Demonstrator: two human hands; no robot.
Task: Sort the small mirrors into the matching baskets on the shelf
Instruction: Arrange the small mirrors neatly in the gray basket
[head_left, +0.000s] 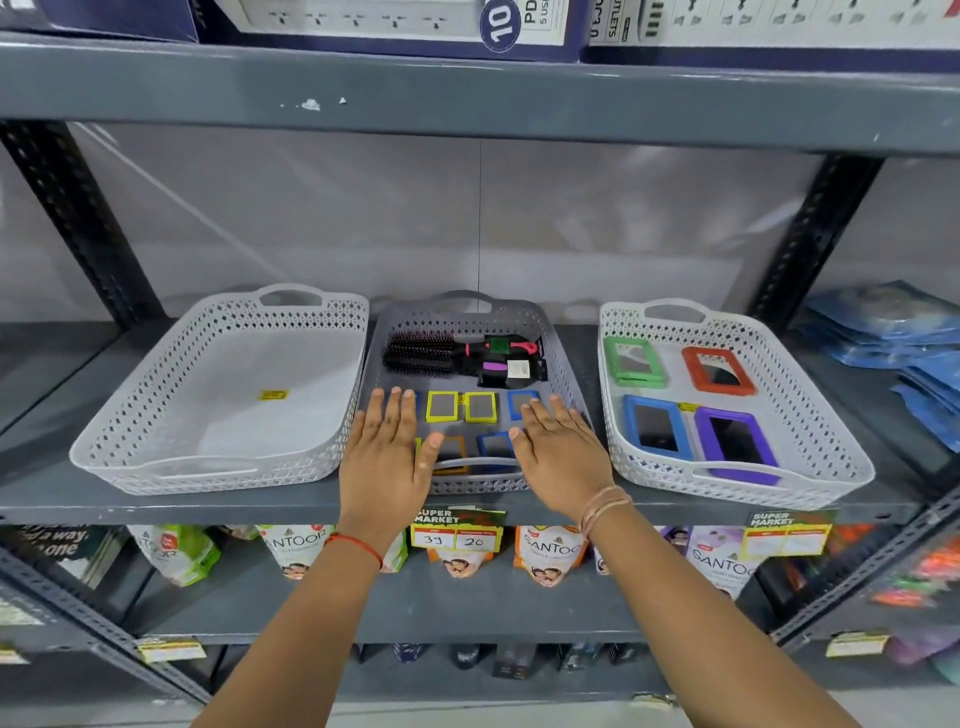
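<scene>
Three baskets stand on the grey shelf. The left white basket (156, 415) holds only a yellow sticker. The middle grey basket (558, 338) holds several small mirrors: two yellow-framed ones (442, 406), blue-framed ones (494, 445) and an orange-framed one (451, 451), plus hair brushes (431, 353) at the back. The right white basket (810, 415) holds larger mirrors framed in green (634, 361), red (718, 370), blue (655, 426) and purple (737, 444). My left hand (387, 452) and my right hand (563, 457) hover flat, fingers spread, over the grey basket's front, holding nothing and covering some mirrors.
The shelf above (467, 98) carries boxed power strips. Blue packets (893, 332) lie stacked on the shelf's far right. Below the shelf edge hang price tags (457, 532), with soap pouches (545, 556) on the lower shelf. Dark slotted uprights (78, 218) flank the bay.
</scene>
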